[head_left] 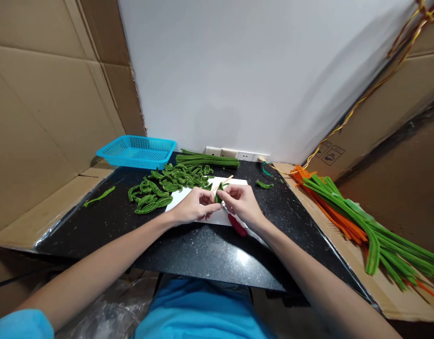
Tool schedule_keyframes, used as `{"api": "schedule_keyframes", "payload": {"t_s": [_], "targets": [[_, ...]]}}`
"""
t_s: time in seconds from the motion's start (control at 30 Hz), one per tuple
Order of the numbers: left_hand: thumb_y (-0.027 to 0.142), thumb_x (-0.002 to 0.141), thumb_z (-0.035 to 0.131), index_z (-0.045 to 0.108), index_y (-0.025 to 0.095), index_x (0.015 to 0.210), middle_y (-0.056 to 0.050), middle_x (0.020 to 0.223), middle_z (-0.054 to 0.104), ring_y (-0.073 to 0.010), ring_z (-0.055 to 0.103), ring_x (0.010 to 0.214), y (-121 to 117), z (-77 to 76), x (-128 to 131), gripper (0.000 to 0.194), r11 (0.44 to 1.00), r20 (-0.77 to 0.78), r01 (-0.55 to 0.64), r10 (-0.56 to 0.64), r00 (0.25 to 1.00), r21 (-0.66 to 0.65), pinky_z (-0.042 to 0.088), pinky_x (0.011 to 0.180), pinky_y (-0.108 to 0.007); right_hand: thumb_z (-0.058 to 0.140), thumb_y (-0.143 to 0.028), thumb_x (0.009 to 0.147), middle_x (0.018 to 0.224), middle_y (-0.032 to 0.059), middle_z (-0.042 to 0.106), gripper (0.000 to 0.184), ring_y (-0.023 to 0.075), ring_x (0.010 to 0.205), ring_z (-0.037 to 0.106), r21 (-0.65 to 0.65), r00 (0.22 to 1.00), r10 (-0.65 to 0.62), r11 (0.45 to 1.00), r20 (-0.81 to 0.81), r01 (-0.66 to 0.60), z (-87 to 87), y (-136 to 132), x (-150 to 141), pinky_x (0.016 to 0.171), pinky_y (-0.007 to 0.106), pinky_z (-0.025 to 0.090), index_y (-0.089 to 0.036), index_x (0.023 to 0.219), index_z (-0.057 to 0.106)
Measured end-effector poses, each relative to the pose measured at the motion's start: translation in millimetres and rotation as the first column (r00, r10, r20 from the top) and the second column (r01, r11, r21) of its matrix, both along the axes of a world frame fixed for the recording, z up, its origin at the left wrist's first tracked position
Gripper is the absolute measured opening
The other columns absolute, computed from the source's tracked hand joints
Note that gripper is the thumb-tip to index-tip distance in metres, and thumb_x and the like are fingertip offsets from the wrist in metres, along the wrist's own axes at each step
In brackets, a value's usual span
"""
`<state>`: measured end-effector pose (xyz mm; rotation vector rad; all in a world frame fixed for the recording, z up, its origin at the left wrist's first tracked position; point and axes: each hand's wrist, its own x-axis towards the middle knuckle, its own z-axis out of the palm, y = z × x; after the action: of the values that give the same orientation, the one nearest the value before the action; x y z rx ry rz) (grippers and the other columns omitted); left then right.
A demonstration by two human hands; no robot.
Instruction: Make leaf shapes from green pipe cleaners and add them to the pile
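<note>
Between my two hands is a small green pipe-cleaner leaf (219, 193), pinched at its sides by the fingertips. My left hand (192, 205) is closed on its left side, thumb reaching across toward the lower end. From the right, my right hand (243, 202) grips it between thumb and forefinger. Both hands are just above a white sheet (217, 217). A thin wooden stick (227, 180) lies on the sheet behind the leaf. Under my right hand shows a red-handled tool (237, 226), its working end mostly hidden. Left of the sheet spreads a pile of looped green pipe-cleaner leaves (174, 176).
A blue plastic basket (135, 162) stands at the back left of the black tabletop (203, 249). A bundle of green stems (208, 161) lies by the wall sockets (238, 154). Green strips (372, 230) and orange strips (339, 219) rest on cardboard at right. A yellow cord (347, 117) hangs there.
</note>
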<state>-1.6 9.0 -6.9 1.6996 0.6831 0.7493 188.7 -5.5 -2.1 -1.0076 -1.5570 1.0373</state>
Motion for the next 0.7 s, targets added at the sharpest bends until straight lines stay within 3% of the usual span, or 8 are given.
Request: {"api": "schedule_keyframes", "payload": {"t_s": [0.13, 0.23, 0.33, 0.4, 0.47, 0.57, 0.63, 0.7], "targets": [[0.032, 0.085, 0.075, 0.057, 0.015, 0.062, 0.000, 0.050, 0.060, -0.0089, 0.056, 0.043, -3, 1.1, 2, 0.034, 0.989, -0.077, -0.108, 0.116, 0.990, 0.102, 0.039, 0.044, -0.017, 0.074, -0.049, 0.085, 0.055, -0.0006, 0.055, 0.044, 0.0097, 0.049, 0.044, 0.131, 0.978, -0.126, 0.986, 0.167, 0.104, -0.7, -5, -5, 0.047, 0.024, 0.030, -0.017, 0.060, 0.057], [0.035, 0.083, 0.077, 0.057, 0.015, 0.064, 0.000, 0.048, 0.061, -0.0098, 0.055, 0.040, -4, 2.2, 3, 0.034, 0.992, -0.056, -0.122, 0.124, 0.991, 0.038, 0.039, 0.042, -0.018, 0.071, -0.046, 0.087, 0.057, 0.0004, 0.057, 0.040, 0.0109, 0.051, 0.046, 0.193, 0.960, -0.198, 0.968, 0.199, 0.160, 0.9, -6, -5, 0.048, 0.024, 0.033, -0.017, 0.062, 0.060], [0.041, 0.083, 0.077, 0.057, 0.016, 0.067, 0.000, 0.047, 0.061, -0.0092, 0.053, 0.037, -3, 3.4, 2, 0.036, 0.995, 0.015, -0.039, 0.041, 0.999, -0.087, 0.037, 0.040, -0.018, 0.070, -0.051, 0.089, 0.056, -0.0014, 0.056, 0.040, 0.0107, 0.049, 0.046, 0.105, 0.991, -0.082, 0.992, 0.109, 0.071, 2.9, -4, -1, 0.048, 0.024, 0.034, -0.018, 0.068, 0.060], [0.042, 0.084, 0.076, 0.062, 0.014, 0.073, 0.000, 0.050, 0.062, -0.0095, 0.055, 0.039, -2, 4.0, 0, 0.033, 0.994, 0.019, 0.018, -0.016, 1.000, -0.108, 0.035, 0.040, -0.017, 0.070, -0.055, 0.088, 0.054, -0.0026, 0.054, 0.045, 0.0100, 0.047, 0.043, 0.028, 0.995, 0.054, 0.998, 0.079, -0.056, 3.7, -2, 2, 0.047, 0.024, 0.033, -0.018, 0.066, 0.058], [0.040, 0.083, 0.076, 0.066, 0.012, 0.077, 0.000, 0.052, 0.063, -0.0094, 0.056, 0.041, -2, 4.1, 0, 0.030, 0.995, -0.010, 0.030, -0.031, 0.999, -0.096, 0.034, 0.040, -0.017, 0.072, -0.057, 0.086, 0.052, -0.0023, 0.054, 0.049, 0.0096, 0.046, 0.042, 0.014, 0.987, 0.107, 0.994, 0.121, -0.110, 3.5, -2, 2, 0.046, 0.023, 0.031, -0.019, 0.061, 0.056], [0.036, 0.081, 0.075, 0.061, 0.014, 0.070, 0.002, 0.046, 0.058, -0.0083, 0.053, 0.037, -2, 2.9, 1, 0.029, 0.991, -0.059, -0.033, 0.026, 0.998, -0.127, 0.030, 0.037, -0.016, 0.072, -0.052, 0.087, 0.050, -0.0013, 0.052, 0.051, 0.0098, 0.047, 0.040, 0.163, 0.958, -0.059, 0.987, 0.280, 0.013, 1.5, -6, -2, 0.047, 0.024, 0.028, -0.019, 0.054, 0.052], [0.033, 0.079, 0.076, 0.055, 0.016, 0.064, 0.004, 0.042, 0.052, -0.0084, 0.050, 0.034, -1, 1.1, 1, 0.031, 0.976, -0.078, -0.087, 0.073, 0.994, -0.200, 0.026, 0.035, -0.016, 0.071, -0.045, 0.088, 0.048, -0.0017, 0.048, 0.052, 0.0097, 0.047, 0.038, 0.295, 0.912, -0.200, 0.951, 0.359, 0.092, -0.1, -8, -7, 0.049, 0.026, 0.027, -0.019, 0.050, 0.048], [0.032, 0.076, 0.079, 0.054, 0.016, 0.063, 0.005, 0.041, 0.049, -0.0073, 0.047, 0.033, 2, -1.1, 1, 0.032, 0.956, -0.057, -0.105, 0.093, 0.994, -0.273, 0.024, 0.034, -0.016, 0.071, -0.042, 0.088, 0.048, -0.0020, 0.047, 0.051, 0.0099, 0.048, 0.038, 0.324, 0.896, -0.236, 0.940, 0.375, 0.112, -0.7, -8, -8, 0.049, 0.026, 0.027, -0.019, 0.049, 0.048]]}}
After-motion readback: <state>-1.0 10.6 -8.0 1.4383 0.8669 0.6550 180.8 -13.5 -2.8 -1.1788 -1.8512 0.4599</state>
